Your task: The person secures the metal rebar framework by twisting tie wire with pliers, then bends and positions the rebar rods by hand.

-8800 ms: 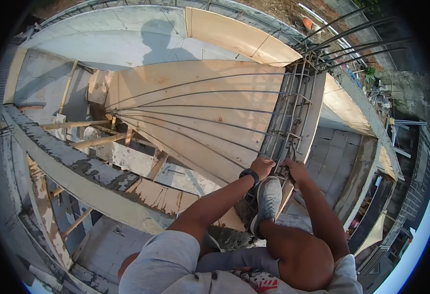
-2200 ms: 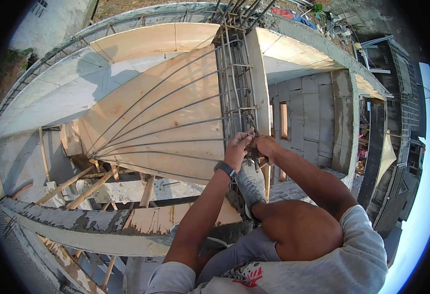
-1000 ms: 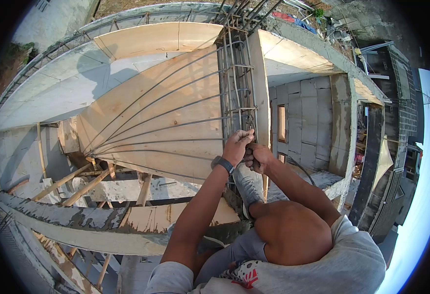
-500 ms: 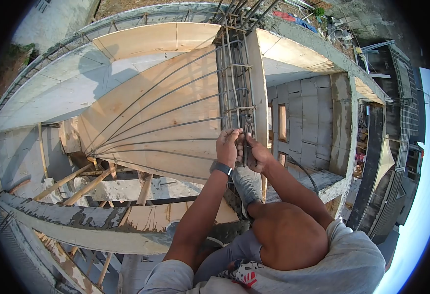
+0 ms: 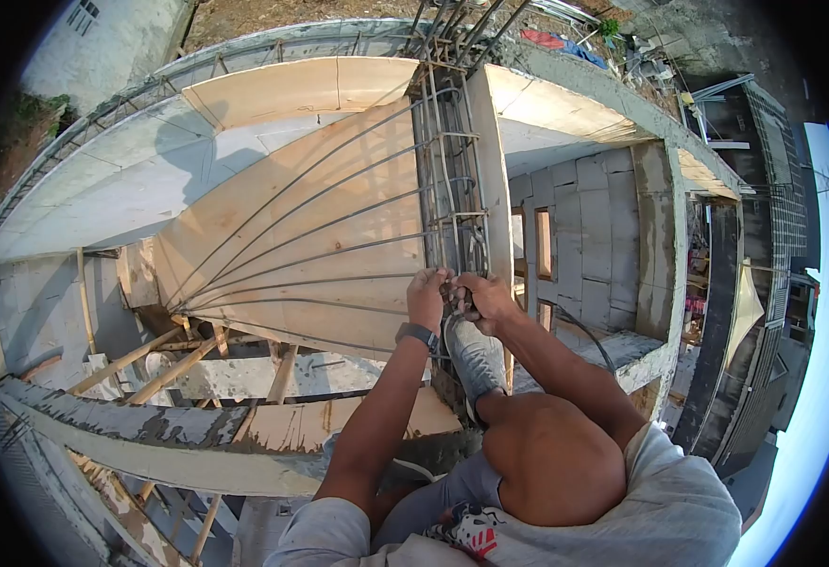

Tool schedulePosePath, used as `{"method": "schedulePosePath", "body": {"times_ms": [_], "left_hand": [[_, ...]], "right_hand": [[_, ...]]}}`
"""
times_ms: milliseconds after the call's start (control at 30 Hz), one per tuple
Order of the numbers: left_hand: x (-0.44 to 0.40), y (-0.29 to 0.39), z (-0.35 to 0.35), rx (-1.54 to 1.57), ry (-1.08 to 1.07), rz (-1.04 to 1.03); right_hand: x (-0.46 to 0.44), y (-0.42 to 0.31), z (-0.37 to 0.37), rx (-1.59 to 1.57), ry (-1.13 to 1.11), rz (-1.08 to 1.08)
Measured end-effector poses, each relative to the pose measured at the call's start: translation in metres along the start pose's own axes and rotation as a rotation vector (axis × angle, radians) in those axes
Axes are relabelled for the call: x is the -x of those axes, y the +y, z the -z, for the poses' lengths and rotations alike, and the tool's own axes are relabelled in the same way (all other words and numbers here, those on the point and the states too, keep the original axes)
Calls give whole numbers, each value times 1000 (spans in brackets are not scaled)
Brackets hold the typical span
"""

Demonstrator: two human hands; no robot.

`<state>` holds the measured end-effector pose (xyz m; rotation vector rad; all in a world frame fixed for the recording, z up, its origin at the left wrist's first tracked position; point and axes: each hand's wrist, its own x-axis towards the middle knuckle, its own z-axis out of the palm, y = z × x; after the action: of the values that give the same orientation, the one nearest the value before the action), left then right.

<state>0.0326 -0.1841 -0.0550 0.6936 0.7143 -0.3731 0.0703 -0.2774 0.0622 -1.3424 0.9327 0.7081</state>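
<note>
My left hand point(image 5: 426, 300) is closed in a pinch over the long rebar cage point(image 5: 452, 180); whatever lies between its fingertips is too small to make out. Touching or nearly touching it, my right hand point(image 5: 490, 300) is curled round a pair of pincers, now mostly hidden by the fingers. The cage sits in a narrow trough beside an upright wooden board point(image 5: 492, 180). Several bent rebars point(image 5: 324, 248) fan from the cage across a plywood sheet point(image 5: 339, 203) to a low corner at the left. My shoe point(image 5: 476, 359) stands just below my hands.
Vertical rebar ends point(image 5: 447, 28) stick up at the far end of the cage. At the right, a block-walled opening point(image 5: 580, 227) drops away. Wooden props point(image 5: 164, 373) and a concrete beam point(image 5: 131, 416) lie to the lower left. A dark cable point(image 5: 589, 326) curves by my right forearm.
Both hands have come slightly lower and nearer to me, and the right hand has turned inward. The pincers' head, visible above the right hand before, no longer shows clearly.
</note>
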Motion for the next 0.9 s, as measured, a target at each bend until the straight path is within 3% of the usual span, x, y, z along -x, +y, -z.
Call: {"method": "schedulePosePath", "body": {"times_ms": [133,233,400,500,667,800,900], "left_hand": [[4,-5,-6,-38,-3,18],[3,-12,-6,-62,-4,-13],[7,-11,7,-46,-16,-27],[12,1,13,-79,23,0],[16,17,19,-109,38,-7],[13,15,25,-78,67,-89],[14,20,28,-94,53,13]], "right_hand": [[-26,8,13,-603,-275,-197],[-25,5,14,-831,-284,-272],[-14,-5,11,-711,-249,-300],[-5,-11,-11,-510,-44,-156],[-19,14,-11,-396,-148,-84],[19,12,-31,-334,-201,-77],[28,12,-16,-147,-271,-44]]}}
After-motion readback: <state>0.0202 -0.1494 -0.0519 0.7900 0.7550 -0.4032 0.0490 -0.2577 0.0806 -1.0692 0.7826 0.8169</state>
